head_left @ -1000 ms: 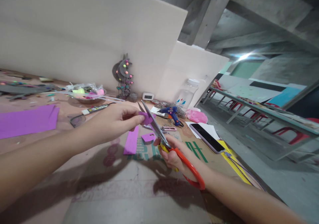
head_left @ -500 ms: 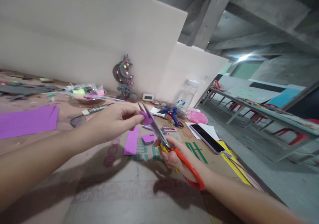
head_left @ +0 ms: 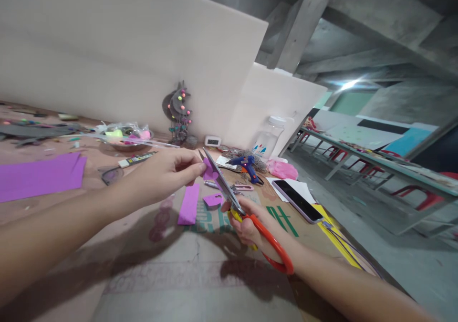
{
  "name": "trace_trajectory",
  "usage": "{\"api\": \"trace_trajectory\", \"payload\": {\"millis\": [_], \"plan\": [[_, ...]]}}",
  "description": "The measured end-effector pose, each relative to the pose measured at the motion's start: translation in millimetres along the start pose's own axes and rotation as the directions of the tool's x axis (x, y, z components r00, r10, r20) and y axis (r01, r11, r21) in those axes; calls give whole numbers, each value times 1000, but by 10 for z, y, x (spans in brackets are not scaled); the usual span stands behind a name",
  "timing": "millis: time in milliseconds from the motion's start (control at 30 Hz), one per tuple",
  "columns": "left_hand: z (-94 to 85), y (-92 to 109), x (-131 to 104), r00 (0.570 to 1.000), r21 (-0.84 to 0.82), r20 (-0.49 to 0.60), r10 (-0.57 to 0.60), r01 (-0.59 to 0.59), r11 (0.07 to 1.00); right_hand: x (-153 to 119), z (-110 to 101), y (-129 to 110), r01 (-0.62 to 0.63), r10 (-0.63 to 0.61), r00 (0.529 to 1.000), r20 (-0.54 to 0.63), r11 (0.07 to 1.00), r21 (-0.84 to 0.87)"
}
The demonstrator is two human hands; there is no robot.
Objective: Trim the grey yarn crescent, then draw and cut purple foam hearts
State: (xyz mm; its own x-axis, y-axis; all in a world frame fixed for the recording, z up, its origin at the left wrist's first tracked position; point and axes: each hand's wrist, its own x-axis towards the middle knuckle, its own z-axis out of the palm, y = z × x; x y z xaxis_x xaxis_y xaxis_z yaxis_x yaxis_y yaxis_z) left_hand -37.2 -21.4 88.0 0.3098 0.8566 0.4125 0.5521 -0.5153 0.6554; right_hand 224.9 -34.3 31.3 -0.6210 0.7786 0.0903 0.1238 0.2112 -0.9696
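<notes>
Between the thumb and fingers of my left hand [head_left: 175,169] is a small purple piece of felt or paper [head_left: 209,170]. My right hand [head_left: 252,222] grips scissors [head_left: 274,248] with red and yellow handles. Their blades point up and away, slightly parted, and overlap the purple piece; whether they are cutting into it I cannot tell. Below the blades lies a purple scrap [head_left: 213,200] with a curved notch. A purple strip [head_left: 189,204] rests beside it on the printed cardboard [head_left: 200,274].
A large purple sheet [head_left: 39,176] lies at left, near a utility knife [head_left: 138,159]. Behind my hands are a blue glue gun [head_left: 247,165], a clear bottle [head_left: 268,137] and a bowl of bagged bits [head_left: 127,138]. A phone [head_left: 296,200] lies at right. A moon-shaped ornament [head_left: 178,107] stands at the back.
The purple piece has turned slightly at my left fingertips and shows differently beside the blades. Both hands stay in nearly the same place, and the scissors have barely moved.
</notes>
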Motion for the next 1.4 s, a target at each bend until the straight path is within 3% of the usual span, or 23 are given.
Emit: {"api": "trace_trajectory", "payload": {"millis": [233, 400, 600, 767, 1100, 1400], "plan": [[145, 5, 9, 993, -175, 80, -86, 99, 980, 6, 0, -24, 2, -3, 1000, 27, 999, 37], [187, -33, 8, 997, -291, 52, -55, 68, 954, -4, -9, -12, 45, -46, 998, 48, 999, 13], [173, 126, -33, 987, -349, 155, -36, 89, 933, -32, -11, -35, 132, -121, 981, 149, 989, -68], [176, 192, -44, 984, -352, 174, -28, 89, 932, -22, -13, -22, 155, -145, 978, 149, 986, -60], [130, 109, -14, 977, -319, 212, -25, 94, 943, -25, 3, -114, 136, -125, 989, 73, 977, -165], [100, 67, 3, 977, -216, 207, -44, 89, 972, -37, -34, -88, 90, -83, 994, 64, 989, -121]]}}
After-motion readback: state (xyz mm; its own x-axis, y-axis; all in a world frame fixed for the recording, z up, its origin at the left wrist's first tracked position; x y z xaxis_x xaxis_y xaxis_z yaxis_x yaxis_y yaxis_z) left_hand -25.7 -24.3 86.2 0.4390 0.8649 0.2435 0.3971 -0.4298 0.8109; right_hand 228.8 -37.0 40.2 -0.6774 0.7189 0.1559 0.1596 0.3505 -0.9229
